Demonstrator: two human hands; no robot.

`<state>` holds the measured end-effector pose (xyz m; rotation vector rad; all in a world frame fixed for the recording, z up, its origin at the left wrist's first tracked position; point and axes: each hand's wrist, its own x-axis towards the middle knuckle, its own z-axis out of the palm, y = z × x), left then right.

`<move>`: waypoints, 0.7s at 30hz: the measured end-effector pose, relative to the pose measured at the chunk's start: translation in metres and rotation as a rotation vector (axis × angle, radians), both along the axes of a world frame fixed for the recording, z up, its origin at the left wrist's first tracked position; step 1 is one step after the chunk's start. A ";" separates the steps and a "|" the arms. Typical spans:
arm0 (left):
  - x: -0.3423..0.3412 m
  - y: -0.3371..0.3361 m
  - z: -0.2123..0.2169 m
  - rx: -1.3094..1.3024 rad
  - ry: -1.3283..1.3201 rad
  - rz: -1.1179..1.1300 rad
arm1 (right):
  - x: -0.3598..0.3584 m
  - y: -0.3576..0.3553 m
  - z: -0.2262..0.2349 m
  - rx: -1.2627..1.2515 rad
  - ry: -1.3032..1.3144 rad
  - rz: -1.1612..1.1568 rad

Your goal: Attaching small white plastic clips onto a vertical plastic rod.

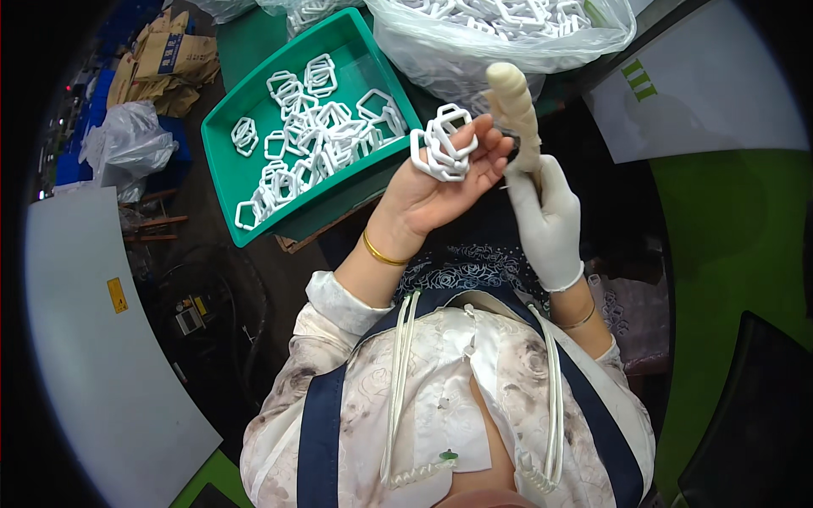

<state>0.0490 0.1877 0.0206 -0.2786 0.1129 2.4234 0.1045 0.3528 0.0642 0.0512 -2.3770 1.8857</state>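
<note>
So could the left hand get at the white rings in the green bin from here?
Probably yes: the left hand hovers just beside the open green bin, nothing between, though it already holds white rings.

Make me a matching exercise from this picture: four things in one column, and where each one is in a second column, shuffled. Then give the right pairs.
Things
1. bunch of white plastic rings
2. cream ridged stick
3. green tray
4. clear plastic bag

Places
A. behind both hands, full of white rings
B. held upright in the gloved right hand
C. on the fingers of the bare left hand
D. to the left of the hands, with loose white rings in it

Pairs: 1-C, 2-B, 3-D, 4-A
</note>
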 end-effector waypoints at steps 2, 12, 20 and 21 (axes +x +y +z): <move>0.006 0.005 0.000 -0.039 0.063 -0.030 | -0.002 -0.013 0.014 -0.006 -0.028 0.058; 0.001 -0.008 -0.012 -0.220 0.227 0.079 | -0.001 -0.002 0.008 0.295 -0.033 0.259; -0.001 -0.007 0.000 -0.354 0.334 0.025 | 0.006 0.001 0.020 0.423 -0.099 0.399; 0.001 -0.005 0.003 -0.352 0.371 0.011 | 0.003 0.000 0.020 0.385 -0.086 0.365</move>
